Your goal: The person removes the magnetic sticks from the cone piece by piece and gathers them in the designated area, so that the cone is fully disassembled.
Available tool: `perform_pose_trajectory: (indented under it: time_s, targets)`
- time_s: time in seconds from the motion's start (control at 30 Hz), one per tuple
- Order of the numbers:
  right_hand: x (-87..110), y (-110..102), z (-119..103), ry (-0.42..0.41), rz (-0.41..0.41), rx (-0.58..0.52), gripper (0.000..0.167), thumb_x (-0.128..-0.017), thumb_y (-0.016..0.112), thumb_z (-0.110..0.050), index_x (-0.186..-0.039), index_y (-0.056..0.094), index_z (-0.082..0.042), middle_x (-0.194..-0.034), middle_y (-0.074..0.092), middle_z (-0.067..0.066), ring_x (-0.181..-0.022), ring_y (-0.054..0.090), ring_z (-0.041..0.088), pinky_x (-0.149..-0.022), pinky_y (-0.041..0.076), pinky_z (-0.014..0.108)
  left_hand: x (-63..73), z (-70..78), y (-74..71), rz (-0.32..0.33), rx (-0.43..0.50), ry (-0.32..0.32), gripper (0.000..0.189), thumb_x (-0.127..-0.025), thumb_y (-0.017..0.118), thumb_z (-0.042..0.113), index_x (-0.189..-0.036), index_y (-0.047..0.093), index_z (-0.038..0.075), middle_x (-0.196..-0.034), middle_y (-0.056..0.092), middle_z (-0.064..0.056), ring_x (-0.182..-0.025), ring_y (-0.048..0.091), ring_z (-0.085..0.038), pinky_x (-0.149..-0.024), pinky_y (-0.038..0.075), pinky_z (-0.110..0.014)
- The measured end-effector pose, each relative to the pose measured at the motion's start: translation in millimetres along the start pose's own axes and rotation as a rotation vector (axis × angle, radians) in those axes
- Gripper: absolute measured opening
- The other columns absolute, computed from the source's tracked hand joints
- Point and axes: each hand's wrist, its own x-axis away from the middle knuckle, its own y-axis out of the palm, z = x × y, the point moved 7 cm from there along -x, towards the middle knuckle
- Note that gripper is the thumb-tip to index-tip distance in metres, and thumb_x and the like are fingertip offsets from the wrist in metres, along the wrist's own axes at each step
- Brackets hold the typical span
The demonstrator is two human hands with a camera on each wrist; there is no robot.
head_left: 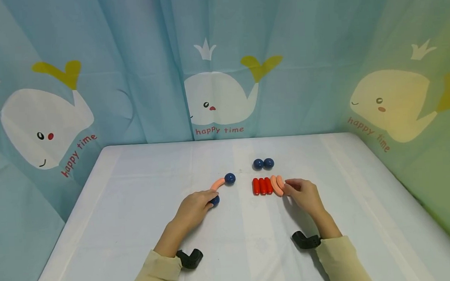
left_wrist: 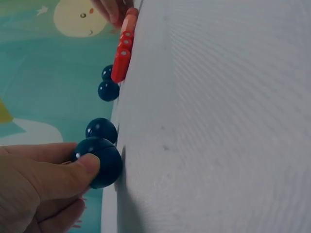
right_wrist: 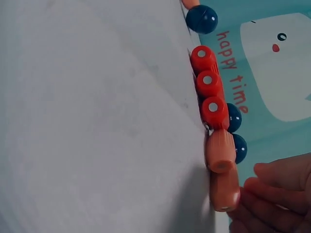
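My left hand pinches a dark blue ball between thumb and fingers, low over the table. From beside that hand a curved peach rod runs to a second blue ball. Fingertips of my right hand are at the outer side of two curved peach rods lying side by side. In the right wrist view its fingers are loosely bent beside the outer rod. Three short red rods with pale holes in their ends lie in a row against the peach ones.
Two more blue balls sit together behind the red rods. Everything lies on a white-covered table. A blue-green curtain with whale prints hangs along the back and sides. Black wrist devices are on both forearms.
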Motion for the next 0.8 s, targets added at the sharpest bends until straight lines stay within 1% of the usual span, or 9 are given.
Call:
perform_pose_trajectory:
  time_s: [0.07,0.13,0.27,0.4,0.5,0.63,0.73,0.8]
  targets:
    - [0.7,-2,-4,-0.017,0.021,-0.009,0.03,-0.09,0.058,-0.014,-0.109,0.063,0.009,-0.101,0.064,0.022,-0.093,0.058,0.033,-0.08,0.047,0.045,0.8,0.8,0.0,-0.004,-0.01,0.022,0.032,-0.079,0.07,0.003,-0.111,0.065,0.002,-0.108,0.065,-0.012,-0.097,0.061,-0.027,-0.08,0.05,-0.037]
    - [1.7,-4,-10,-0.042,0.04,-0.029,0.029,-0.089,0.059,-0.013,-0.108,0.063,0.009,-0.102,0.064,0.022,-0.094,0.058,0.034,-0.081,0.047,0.047,0.7,0.5,0.5,-0.015,-0.01,0.022,0.032,-0.079,0.07,0.003,-0.111,0.065,0.003,-0.108,0.065,-0.011,-0.097,0.062,-0.027,-0.08,0.05,-0.036]
    - [5.7,0,-26,-0.098,0.053,-0.062,0.027,-0.087,0.062,-0.01,-0.106,0.064,0.009,-0.102,0.064,0.022,-0.094,0.06,0.034,-0.08,0.048,0.046,-0.1,-0.5,2.4,-0.061,0.013,-0.024,0.033,-0.08,0.07,0.008,-0.112,0.065,0.005,-0.11,0.064,-0.008,-0.1,0.06,-0.025,-0.083,0.049,-0.036]
    - [11.6,14,-49,-0.165,0.012,-0.099,0.022,-0.086,0.064,-0.007,-0.102,0.066,0.008,-0.097,0.066,0.019,-0.088,0.062,0.03,-0.075,0.052,0.04,-1.0,0.1,2.7,-0.08,0.018,-0.085,0.034,-0.079,0.072,0.014,-0.111,0.066,0.006,-0.108,0.065,-0.006,-0.1,0.06,-0.023,-0.083,0.048,-0.036]
    - [15.4,28,-64,-0.223,-0.034,-0.115,0.018,-0.084,0.066,-0.006,-0.098,0.068,0.005,-0.092,0.067,0.013,-0.084,0.063,0.026,-0.072,0.052,0.037,-2.2,2.0,3.1,-0.082,-0.006,-0.098,0.033,-0.078,0.074,0.017,-0.109,0.067,0.007,-0.106,0.066,-0.004,-0.098,0.061,-0.022,-0.083,0.048,-0.036]
    - [18.5,43,-81,-0.297,-0.074,-0.128,0.016,-0.083,0.067,-0.006,-0.096,0.069,0.004,-0.092,0.068,0.011,-0.083,0.064,0.025,-0.071,0.052,0.036,-3.4,6.1,4.0,-0.096,-0.044,-0.074,0.033,-0.078,0.074,0.021,-0.108,0.068,0.008,-0.105,0.066,-0.002,-0.098,0.061,-0.02,-0.082,0.048,-0.034]
    - [19.2,54,-90,-0.321,-0.101,-0.138,0.018,-0.084,0.067,-0.008,-0.097,0.069,0.004,-0.094,0.067,0.011,-0.086,0.064,0.024,-0.075,0.052,0.038,-3.6,8.2,4.5,-0.096,-0.061,-0.042,0.034,-0.077,0.074,0.022,-0.108,0.067,0.008,-0.106,0.066,-0.001,-0.099,0.061,-0.019,-0.082,0.048,-0.034]
    - [18.9,60,-94,-0.326,-0.119,-0.135,0.018,-0.084,0.067,-0.009,-0.098,0.069,0.003,-0.094,0.068,0.009,-0.087,0.064,0.024,-0.076,0.051,0.039,-3.3,8.1,5.0,-0.098,-0.056,-0.025,0.038,-0.076,0.075,0.02,-0.111,0.066,0.006,-0.111,0.064,-0.004,-0.104,0.059,-0.02,-0.086,0.047,-0.034]
